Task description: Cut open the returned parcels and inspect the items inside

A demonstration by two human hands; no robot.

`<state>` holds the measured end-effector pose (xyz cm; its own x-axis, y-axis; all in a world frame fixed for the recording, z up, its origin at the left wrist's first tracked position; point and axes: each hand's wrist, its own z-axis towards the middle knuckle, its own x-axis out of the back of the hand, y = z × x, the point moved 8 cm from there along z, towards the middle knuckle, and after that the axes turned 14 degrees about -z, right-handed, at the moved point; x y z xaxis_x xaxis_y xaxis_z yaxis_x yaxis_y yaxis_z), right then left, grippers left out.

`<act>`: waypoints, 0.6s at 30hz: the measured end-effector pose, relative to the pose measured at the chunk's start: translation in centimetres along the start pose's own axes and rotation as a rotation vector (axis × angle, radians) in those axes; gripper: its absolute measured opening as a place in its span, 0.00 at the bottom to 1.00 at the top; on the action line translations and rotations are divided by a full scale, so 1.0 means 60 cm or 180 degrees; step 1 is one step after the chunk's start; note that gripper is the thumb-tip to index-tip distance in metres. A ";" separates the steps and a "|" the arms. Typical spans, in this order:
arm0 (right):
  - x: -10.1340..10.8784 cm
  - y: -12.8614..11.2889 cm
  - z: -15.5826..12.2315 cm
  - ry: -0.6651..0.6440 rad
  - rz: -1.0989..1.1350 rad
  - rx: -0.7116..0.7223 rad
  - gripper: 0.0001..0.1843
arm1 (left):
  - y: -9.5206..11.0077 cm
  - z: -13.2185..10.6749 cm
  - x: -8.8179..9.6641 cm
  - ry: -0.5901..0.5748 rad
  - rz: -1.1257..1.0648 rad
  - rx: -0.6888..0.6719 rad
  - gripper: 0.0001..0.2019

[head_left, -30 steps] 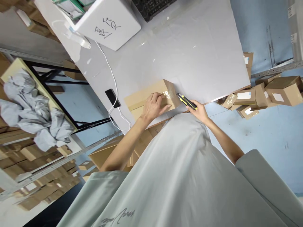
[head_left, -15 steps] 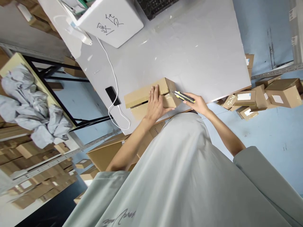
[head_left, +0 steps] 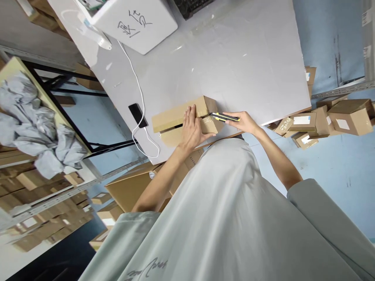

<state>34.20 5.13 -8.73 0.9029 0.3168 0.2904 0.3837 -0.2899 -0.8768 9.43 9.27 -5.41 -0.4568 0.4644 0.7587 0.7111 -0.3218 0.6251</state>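
A brown cardboard box (head_left: pixel 178 114) lies near the front edge of the grey table, with a dark gap between its top flaps. My left hand (head_left: pixel 191 128) rests flat on top of it, fingers stretched out and thumb spread toward the right end. In my right hand (head_left: pixel 243 121) is a black and yellow box cutter (head_left: pixel 225 117), held at the box's right end. The cutter's tip is at the taped seam between the flaps; how deep it sits there I cannot tell.
A black phone (head_left: pixel 137 115) with a white cable (head_left: pixel 137 80) lies left of the box. Farther back stand a white bin (head_left: pixel 140 27) with handwriting and a black keyboard (head_left: pixel 191 7). Cardboard boxes (head_left: pixel 301 121) sit beyond the right edge; grey plastic bags (head_left: pixel 43 128) lie at left.
My right hand has turned the box cutter flatter and brought its tip left, to the seam at the box's end. My left hand stays on the box. The view has shifted slightly.
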 end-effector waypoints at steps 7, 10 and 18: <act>-0.007 -0.015 0.006 -0.0074 -0.0277 0.0041 0.27 | -0.003 0.009 0.002 0.0017 0.0011 0.0012 0.51; -0.015 -0.005 -0.024 -0.0571 -0.0273 0.0074 0.26 | 0.003 0.012 0.003 -0.0032 -0.0049 0.0083 0.50; 0.072 0.105 -0.058 0.0835 -0.0363 -0.0407 0.32 | 0.044 -0.024 0.012 0.0013 -0.0278 0.0248 0.39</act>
<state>41.18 1.54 -11.67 0.8655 0.1146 0.4877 0.4915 -0.3825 -0.7824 10.21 7.59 -2.94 -0.5208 0.4845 0.7029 0.7079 -0.2151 0.6727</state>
